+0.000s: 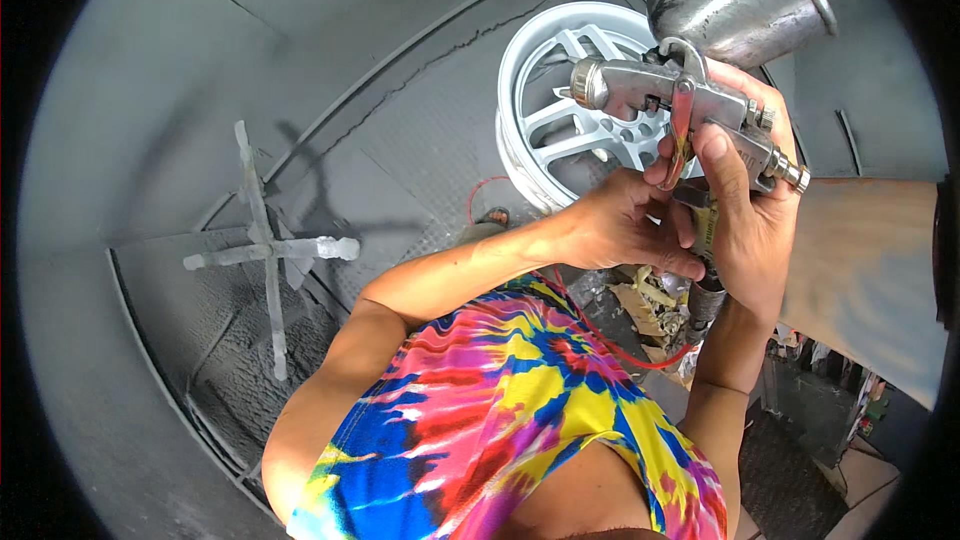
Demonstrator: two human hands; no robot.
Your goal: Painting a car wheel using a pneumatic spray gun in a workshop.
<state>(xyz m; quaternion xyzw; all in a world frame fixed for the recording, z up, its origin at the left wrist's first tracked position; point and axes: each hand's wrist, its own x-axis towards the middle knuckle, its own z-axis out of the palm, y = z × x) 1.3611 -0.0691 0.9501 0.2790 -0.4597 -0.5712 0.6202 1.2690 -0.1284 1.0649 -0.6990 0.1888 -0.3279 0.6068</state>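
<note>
A metal spray gun (625, 87) with a dull silver cup (735, 5) on top is held up at the upper right, its nozzle pointing left. My right hand (750, 215) is wrapped round the gun's body and handle, thumb near the rear knobs. My left hand (630, 225) reaches across, its fingers curled at the lower handle by the trigger and the air fitting (706, 302). A thin red hose (650, 365) loops below the fitting. Beyond the gun stands a silver-white spoked wheel (515, 90), partly hidden by my hands and the gun.
A paint-crusted cross-shaped stand (270, 250) rises at the left. Grey walls (200, 60) surround the floor. Crumpled scraps (650, 315) lie below my hands. A brown panel (860, 240) and cluttered shelving (825, 390) are at the right.
</note>
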